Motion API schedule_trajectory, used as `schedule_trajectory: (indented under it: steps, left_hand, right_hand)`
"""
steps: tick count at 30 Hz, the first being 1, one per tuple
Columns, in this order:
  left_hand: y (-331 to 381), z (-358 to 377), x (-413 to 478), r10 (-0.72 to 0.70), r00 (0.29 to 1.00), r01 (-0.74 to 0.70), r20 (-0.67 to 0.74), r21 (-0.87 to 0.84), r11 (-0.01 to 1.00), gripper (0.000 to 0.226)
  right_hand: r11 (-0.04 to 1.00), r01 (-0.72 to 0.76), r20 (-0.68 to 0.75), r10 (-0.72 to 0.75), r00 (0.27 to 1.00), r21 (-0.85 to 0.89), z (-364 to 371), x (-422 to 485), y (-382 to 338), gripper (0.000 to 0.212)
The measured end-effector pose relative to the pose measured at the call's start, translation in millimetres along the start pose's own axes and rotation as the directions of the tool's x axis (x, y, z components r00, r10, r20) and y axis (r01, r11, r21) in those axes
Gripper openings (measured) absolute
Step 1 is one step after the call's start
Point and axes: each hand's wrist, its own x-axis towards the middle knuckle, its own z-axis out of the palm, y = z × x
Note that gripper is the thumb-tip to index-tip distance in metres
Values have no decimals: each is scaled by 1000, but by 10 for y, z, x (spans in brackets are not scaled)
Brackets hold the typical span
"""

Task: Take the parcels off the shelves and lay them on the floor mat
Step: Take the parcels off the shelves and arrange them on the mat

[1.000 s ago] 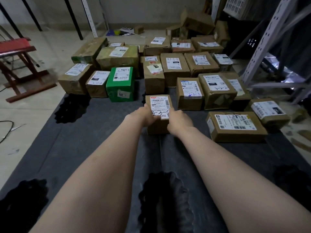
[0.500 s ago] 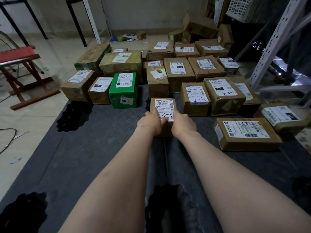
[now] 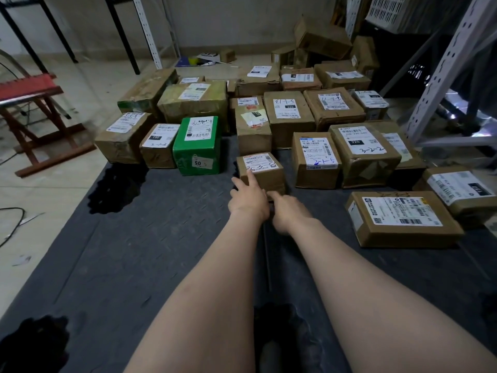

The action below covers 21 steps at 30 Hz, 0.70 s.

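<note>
Grey floor mat (image 3: 134, 251), parcels (image 3: 287, 117) massed at its far edge.
Small brown white-labelled parcel (image 3: 265, 173): left hand (image 3: 248, 201) touches it, fingers straight; right hand (image 3: 289, 214) at its base, grip unclear.

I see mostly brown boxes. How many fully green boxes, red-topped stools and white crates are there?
Fully green box: 1
Red-topped stool: 1
White crate: 1
Total: 3

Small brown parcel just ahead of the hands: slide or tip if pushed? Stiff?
Likely slides rather than tips: the small brown parcel is squat and lies flat on the mat. The mat's textured surface may resist. Probably stiff: corners look square, uncrushed.
</note>
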Motion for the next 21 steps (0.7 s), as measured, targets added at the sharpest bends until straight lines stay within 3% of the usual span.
schedule_trajectory:
  steps: [4,9,14,21]
  left_hand:
    - [-38,75,6,-103,990,102,101,15,995,60]
    - [-88,62,1,-15,999,12,-42,-67,998,64]
    - [-119,38,57,102,989,-117,-107,-142,983,79]
    - [-142,32,157,105,990,-126,-90,-281,951,78]
  right_hand:
    - [1000,6,-33,-6,999,-26,1,6,-22,46]
    - [1000,-19,-141,21,990,18,19,45,-76,42]
    - [996,1,-237,21,971,93,41,126,-90,65]
    - [995,75,-206,-86,975,-58,-27,299,-4,91]
